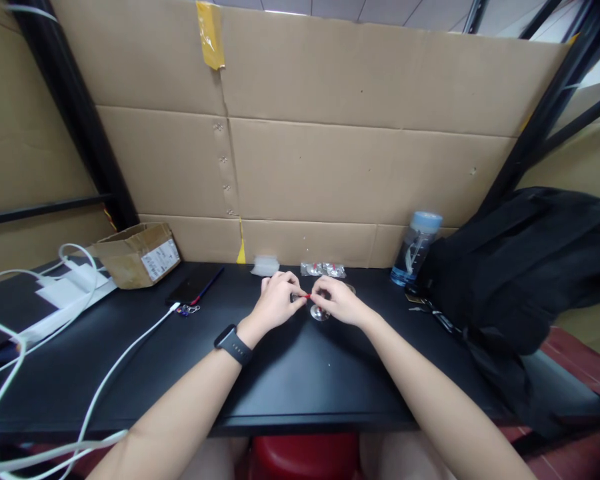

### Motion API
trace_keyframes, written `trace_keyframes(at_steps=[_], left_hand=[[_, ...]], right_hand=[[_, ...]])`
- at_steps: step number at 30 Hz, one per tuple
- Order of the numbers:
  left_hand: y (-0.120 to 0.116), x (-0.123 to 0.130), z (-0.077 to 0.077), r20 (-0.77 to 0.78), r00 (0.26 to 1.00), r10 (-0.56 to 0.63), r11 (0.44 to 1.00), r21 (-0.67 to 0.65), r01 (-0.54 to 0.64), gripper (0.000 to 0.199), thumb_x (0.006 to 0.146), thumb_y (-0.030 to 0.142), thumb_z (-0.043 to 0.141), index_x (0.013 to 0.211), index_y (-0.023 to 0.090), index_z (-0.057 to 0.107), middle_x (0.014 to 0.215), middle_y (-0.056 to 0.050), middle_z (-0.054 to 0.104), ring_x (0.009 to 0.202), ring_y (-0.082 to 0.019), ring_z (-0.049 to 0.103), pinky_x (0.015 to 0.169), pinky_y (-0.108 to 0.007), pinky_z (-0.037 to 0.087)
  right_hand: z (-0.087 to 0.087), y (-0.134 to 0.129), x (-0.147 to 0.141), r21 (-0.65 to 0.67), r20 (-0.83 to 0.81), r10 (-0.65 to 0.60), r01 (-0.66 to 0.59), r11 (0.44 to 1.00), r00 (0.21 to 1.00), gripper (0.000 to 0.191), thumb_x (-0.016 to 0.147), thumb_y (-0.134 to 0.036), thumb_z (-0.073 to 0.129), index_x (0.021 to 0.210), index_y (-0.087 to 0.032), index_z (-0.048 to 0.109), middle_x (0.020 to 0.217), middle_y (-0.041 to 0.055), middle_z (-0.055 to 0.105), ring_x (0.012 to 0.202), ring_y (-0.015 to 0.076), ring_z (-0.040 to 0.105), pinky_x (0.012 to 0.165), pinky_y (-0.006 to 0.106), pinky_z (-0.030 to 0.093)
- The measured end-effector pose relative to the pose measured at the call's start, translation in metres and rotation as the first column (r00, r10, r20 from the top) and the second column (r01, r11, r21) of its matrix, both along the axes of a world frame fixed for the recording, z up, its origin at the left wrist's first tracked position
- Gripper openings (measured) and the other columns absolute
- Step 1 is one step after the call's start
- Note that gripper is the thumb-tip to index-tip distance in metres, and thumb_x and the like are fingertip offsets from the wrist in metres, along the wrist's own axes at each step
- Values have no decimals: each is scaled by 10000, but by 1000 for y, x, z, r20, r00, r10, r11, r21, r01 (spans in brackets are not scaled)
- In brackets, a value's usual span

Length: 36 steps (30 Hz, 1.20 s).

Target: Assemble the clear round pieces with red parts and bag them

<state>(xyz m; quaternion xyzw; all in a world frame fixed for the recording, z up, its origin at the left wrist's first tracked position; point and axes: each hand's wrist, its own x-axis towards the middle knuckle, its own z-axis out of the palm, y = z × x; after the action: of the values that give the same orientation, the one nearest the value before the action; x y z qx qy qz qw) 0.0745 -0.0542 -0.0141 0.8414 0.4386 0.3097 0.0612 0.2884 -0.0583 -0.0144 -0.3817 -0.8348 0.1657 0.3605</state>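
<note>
Close together over the black table, my left hand and my right hand pinch at a small thin red piece between their fingertips. Both hands have their fingers closed. Just under the fingers of my right hand is a shiny round metal part, partly covered by that hand. Whether the red piece is joined to the metal part, I cannot tell. Beyond the hands lie small clear packets with shiny and red contents, and a clear plastic bag. My left wrist wears a black watch.
On the left of the table are an open cardboard box, a dark phone and white cables. A blue-lidded bottle, keys and a black backpack stand on the right. A cardboard wall closes off the back.
</note>
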Motion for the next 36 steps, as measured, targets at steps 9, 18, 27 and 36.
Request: trace_keyframes(at_steps=[9, 18, 27, 36], left_hand=[[1, -3, 0, 34, 997, 62, 994, -97, -59, 142, 926, 273, 570, 905, 266, 710, 883, 11, 769, 915, -213, 664, 889, -381, 314], [-3, 4, 4, 188, 980, 58, 970, -241, -11, 147, 901, 355, 597, 931, 259, 705, 942, 19, 779, 922, -196, 703, 861, -322, 443], [13, 3, -16, 376, 926, 29, 935, -339, 108, 146, 867, 355, 625, 903, 237, 704, 937, -14, 785, 942, -206, 730, 921, -317, 497], [14, -1, -8, 260, 965, -6, 960, -268, 78, 196, 865, 391, 609, 936, 244, 718, 970, -31, 777, 965, -228, 708, 915, -341, 491]], right_hand=[[-10, 11, 17, -174, 230, 6, 35, 984, 973, 73, 832, -180, 669, 778, -213, 706, 703, -6, 727, 661, 149, 669, 656, 241, 455], [-9, 7, -3, -360, -379, -16, -131, 924, 925, 272, 874, -449, 669, 901, -188, 600, 1001, 88, 729, 815, 209, 749, 667, 287, 572], [-16, 5, -10, -451, -566, -57, -251, 856, 822, 409, 809, -464, 753, 1109, -237, 592, 1133, 66, 666, 715, 157, 743, 637, 284, 619], [-12, 3, -9, -414, -481, -62, -165, 895, 875, 523, 664, -356, 871, 1104, -210, 629, 1160, 90, 681, 709, 158, 710, 639, 293, 600]])
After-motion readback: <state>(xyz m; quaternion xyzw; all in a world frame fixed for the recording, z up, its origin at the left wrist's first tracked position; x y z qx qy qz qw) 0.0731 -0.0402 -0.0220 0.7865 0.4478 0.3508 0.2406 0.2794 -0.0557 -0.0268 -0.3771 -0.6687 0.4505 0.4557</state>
